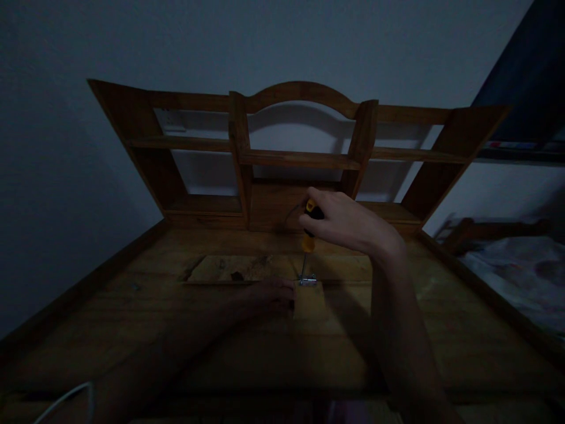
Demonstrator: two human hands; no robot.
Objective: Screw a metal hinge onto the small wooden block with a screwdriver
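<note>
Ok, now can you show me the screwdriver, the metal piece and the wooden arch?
Screwdriver (308,243): head view, on the yellow lower part of its handle.
Metal piece (311,281): head view, on its shiny middle.
Arch (301,90): head view, on the top of its curve.

At the right of the frame, the desk (450,330) gives you open room to pass. At centre, your right hand (342,218) and the screwdriver (308,243) block the metal piece (311,282) from above; your left hand (268,294) bars the wooden block (309,303) from the left. Across the upper frame, the shelf unit (300,158) stands in your way.
</note>
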